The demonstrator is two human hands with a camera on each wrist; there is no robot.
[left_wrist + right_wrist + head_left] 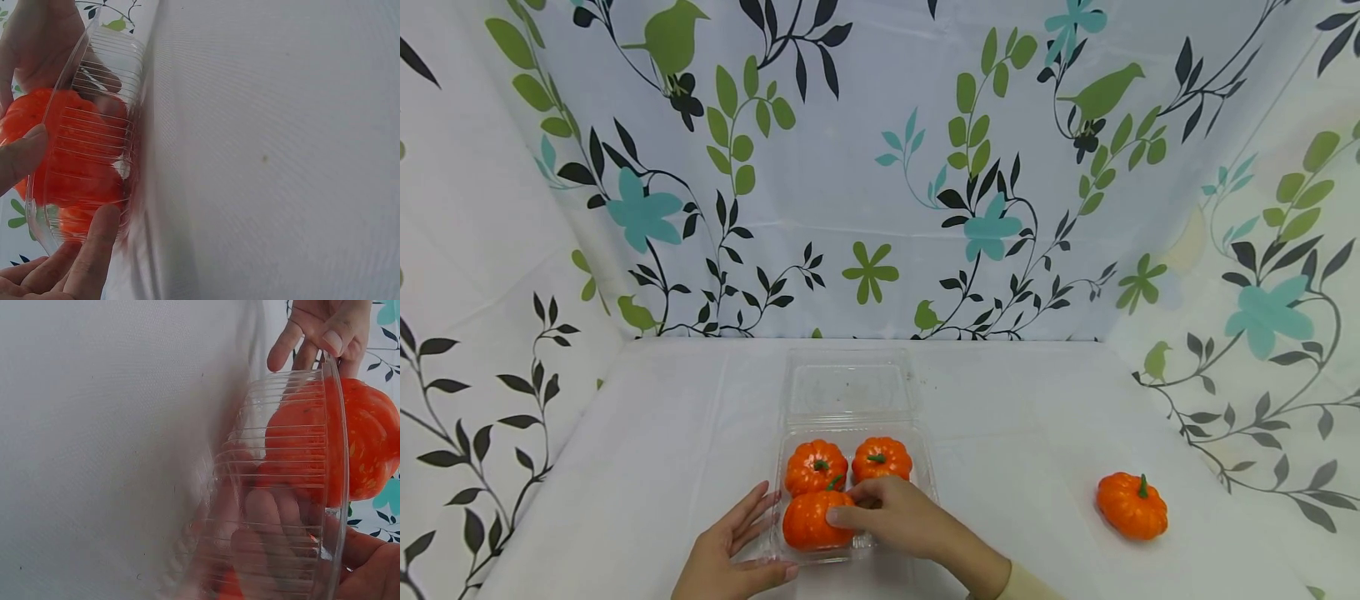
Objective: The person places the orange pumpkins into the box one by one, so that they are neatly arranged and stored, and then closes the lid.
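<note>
Three orange mini pumpkins sit in a clear plastic clamshell container [931, 467]: a back-left pumpkin [811, 468], a back-right pumpkin [883, 454] and a front-left pumpkin [811, 525]. My right hand [902, 512] grips the front-left one, thumb on its side, other fingers partly hidden behind it. In the right wrist view, some fingers [269, 515] show through the ribbed clear wall. My left hand [730, 546] rests at the container's left front corner, its fingers fairly straight along the left side and thumb near the front edge. The left wrist view shows a fingertip [106, 219] against the wall.
The container's hinged lid [850, 387] lies folded back, away from me. Another orange mini pumpkin [1132, 506] sits on the white tabletop [1015, 450] at the right. Behind stands a cloth [850, 183] printed with leaves, birds and flowers.
</note>
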